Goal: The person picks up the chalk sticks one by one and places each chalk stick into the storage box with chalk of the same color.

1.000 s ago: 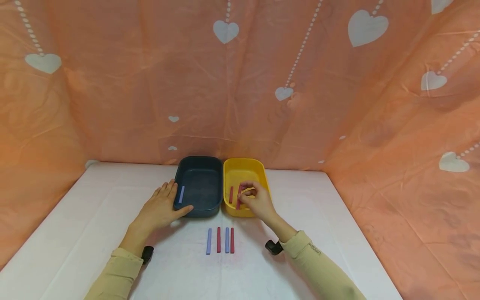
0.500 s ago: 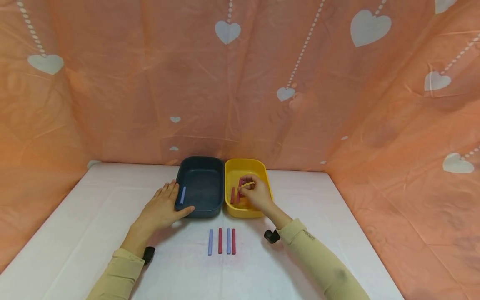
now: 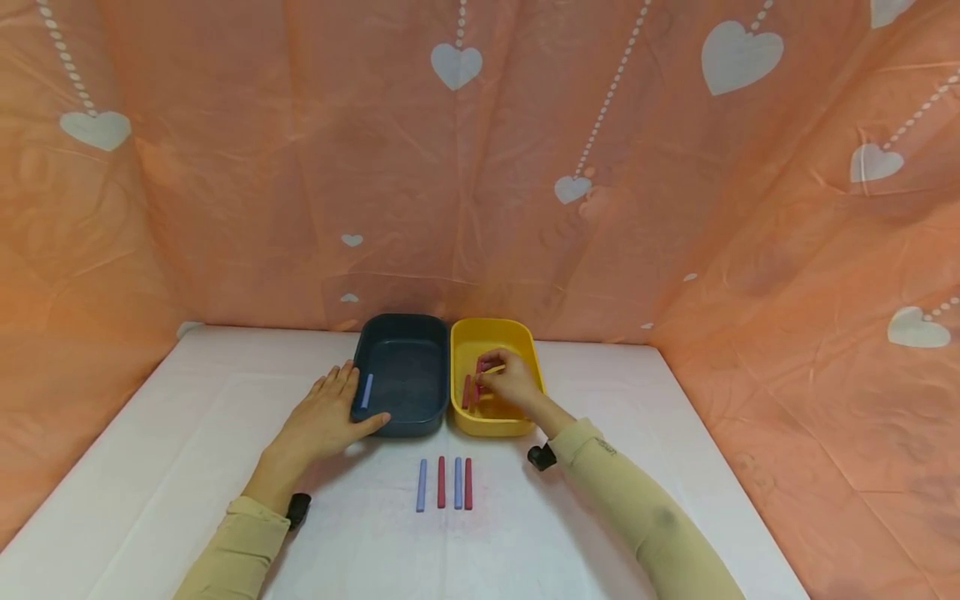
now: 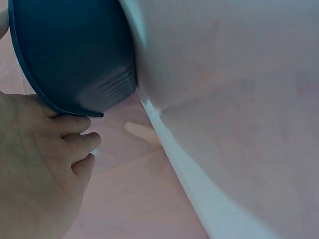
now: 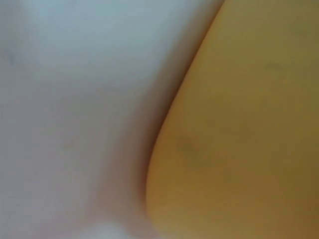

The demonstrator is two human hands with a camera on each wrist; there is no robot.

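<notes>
"Right hand pinches a red stick within the yellow tray, yes?"

"Yes (left hand rests, fingers straight, on the dark tray)."

"What may go wrong?"

"Uneven release: it could roll against the neighbouring piece."

no legible text (or numbers) anywhere

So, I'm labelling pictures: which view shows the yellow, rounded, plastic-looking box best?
The head view: the yellow box shows its rim and inside, partly covered by the bare right hand. Right wrist: only a blurred yellow portion. Left wrist: none of it.
</notes>
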